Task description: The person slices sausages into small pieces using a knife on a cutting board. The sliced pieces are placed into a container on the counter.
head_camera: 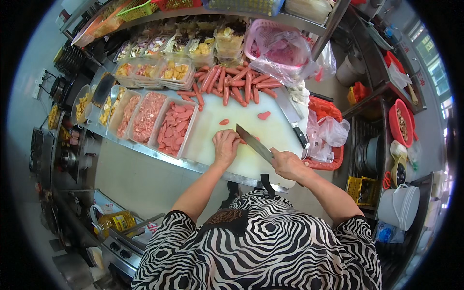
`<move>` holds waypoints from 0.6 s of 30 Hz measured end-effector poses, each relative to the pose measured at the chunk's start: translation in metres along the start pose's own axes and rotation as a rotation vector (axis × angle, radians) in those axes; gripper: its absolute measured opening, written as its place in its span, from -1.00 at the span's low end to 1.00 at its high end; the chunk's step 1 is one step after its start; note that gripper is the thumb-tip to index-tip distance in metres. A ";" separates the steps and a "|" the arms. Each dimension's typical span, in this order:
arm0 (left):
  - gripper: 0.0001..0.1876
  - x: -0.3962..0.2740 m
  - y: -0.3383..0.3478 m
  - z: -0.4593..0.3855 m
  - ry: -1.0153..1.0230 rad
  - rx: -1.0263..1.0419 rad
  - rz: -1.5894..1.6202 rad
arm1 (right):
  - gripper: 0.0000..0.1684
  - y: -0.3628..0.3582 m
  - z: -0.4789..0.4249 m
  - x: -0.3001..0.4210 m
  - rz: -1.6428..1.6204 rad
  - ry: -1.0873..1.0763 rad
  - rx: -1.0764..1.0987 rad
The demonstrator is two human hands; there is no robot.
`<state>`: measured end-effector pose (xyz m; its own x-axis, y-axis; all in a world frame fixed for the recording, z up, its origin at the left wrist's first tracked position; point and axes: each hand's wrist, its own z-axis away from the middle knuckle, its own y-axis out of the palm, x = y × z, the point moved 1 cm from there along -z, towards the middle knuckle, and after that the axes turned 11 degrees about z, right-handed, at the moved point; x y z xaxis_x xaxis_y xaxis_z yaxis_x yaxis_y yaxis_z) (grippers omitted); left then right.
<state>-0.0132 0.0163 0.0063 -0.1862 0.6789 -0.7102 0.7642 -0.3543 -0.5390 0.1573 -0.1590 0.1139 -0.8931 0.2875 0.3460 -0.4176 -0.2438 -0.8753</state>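
My right hand grips the handle of a kitchen knife, its blade slanting up and left over the white cutting board. Close to the blade tip, the bent fingers of my left hand press on a sausage piece, mostly hidden by fingers and blade. Two loose sausage slices lie farther up the board. Behind them is a pile of whole sausages. Left of my left hand, a clear plastic tub holds many sausage slices.
Tubs of minced meat stand along the left, with stacked food containers behind. A cleaver lies at the board's right side. Beyond it are a red bin with plastic bags and a pink basket. A metal shelf overhangs the back.
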 end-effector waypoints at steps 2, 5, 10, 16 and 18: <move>-0.84 -0.002 0.000 -0.002 0.002 0.006 0.008 | -0.59 0.012 -0.011 0.001 -0.021 0.020 0.011; -0.81 -0.001 0.001 -0.001 0.011 -0.010 0.004 | -0.53 0.035 -0.035 0.008 -0.028 0.061 0.035; -0.75 0.004 0.001 -0.001 0.016 0.007 0.019 | -0.56 0.032 -0.045 0.012 -0.030 0.069 0.019; -0.75 -0.001 0.001 0.001 0.066 0.050 0.071 | -0.61 0.006 -0.015 0.008 0.014 0.047 0.082; -0.78 -0.004 0.000 0.001 0.054 0.056 0.074 | -0.62 0.010 -0.008 0.001 -0.023 0.073 0.108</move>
<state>-0.0127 0.0132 0.0083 -0.0955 0.6826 -0.7246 0.7385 -0.4395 -0.5114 0.1539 -0.1537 0.1032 -0.8704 0.3596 0.3363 -0.4566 -0.3336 -0.8248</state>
